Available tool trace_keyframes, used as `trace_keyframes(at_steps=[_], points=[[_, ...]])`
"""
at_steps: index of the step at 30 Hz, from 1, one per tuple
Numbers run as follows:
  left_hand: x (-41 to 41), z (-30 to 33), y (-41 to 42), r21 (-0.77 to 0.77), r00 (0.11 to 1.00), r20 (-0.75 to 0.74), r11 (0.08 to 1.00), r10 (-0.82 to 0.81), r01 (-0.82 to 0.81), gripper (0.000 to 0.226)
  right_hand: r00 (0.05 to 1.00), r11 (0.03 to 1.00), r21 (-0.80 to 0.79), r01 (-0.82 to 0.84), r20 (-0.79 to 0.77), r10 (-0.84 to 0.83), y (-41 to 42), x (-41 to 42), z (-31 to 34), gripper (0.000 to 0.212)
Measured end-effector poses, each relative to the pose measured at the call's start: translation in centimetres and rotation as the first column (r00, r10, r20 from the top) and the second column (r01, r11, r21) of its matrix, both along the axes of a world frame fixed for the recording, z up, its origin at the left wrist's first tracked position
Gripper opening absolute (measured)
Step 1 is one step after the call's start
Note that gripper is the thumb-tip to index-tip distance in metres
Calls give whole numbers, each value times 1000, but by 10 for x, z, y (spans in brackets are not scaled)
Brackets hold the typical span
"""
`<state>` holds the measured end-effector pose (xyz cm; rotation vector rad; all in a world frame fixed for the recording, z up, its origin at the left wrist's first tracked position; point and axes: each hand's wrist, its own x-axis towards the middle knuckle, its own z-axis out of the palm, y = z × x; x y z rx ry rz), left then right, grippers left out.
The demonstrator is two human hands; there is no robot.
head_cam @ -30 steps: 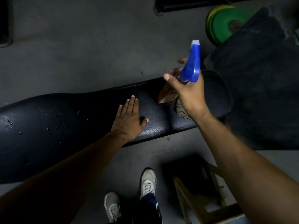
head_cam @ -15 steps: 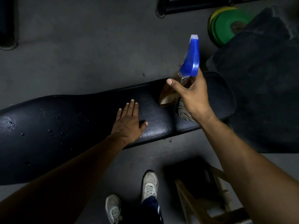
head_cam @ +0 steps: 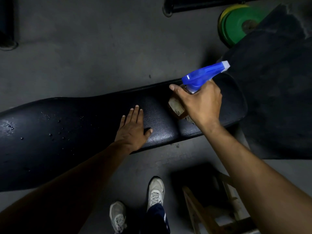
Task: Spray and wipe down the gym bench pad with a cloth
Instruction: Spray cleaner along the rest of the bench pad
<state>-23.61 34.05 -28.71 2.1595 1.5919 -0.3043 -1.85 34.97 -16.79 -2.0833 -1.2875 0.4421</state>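
The black bench pad (head_cam: 67, 132) runs across the view from left to right, with water droplets scattered on its left part. My left hand (head_cam: 133, 130) lies flat on the pad's middle, fingers straight. My right hand (head_cam: 200, 105) grips a spray bottle (head_cam: 202, 76) by its neck above the pad's right part; the blue head points right and away, and the amber body hangs below my palm. A bit of cloth (head_cam: 190, 119) shows under my right wrist on the pad, mostly hidden.
Green and yellow weight plates (head_cam: 236, 26) lie at the back right beside a dark mat (head_cam: 278, 98). A wooden frame (head_cam: 211, 211) stands near my right foot. My white shoes (head_cam: 155, 191) are on the grey concrete floor in front of the bench.
My right hand has turned the spray bottle so its nozzle swung from pointing up and away to pointing right. The left hand stays flat on the pad.
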Motion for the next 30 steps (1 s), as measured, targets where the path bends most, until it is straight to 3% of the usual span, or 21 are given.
trace_keyframes(at_steps=[4,7,16,21,26,30], points=[[-1,-2,-1,9,1000,5,1000,0,0,91,999,999,-37,-23,-31,22,-2,-1,-5,48],[-1,-2,-1,10,1000,5,1000,1,-1,90,989,999,-6,-44,-143,43,-10,1,-15,49],[-3,-2,-2,15,1000,8,1000,-9,9,90,915,996,20,-92,-393,93,-41,18,-42,87],[-2,-3,-2,12,1000,-10,1000,-13,13,91,894,996,36,-85,-438,92,-35,20,-35,70],[0,-2,-2,20,1000,-9,1000,-8,8,91,935,997,79,-22,-350,48,-27,23,-34,38],[-1,-2,-2,12,1000,-6,1000,-10,10,91,955,992,124,-8,-292,44,-24,26,-33,36]])
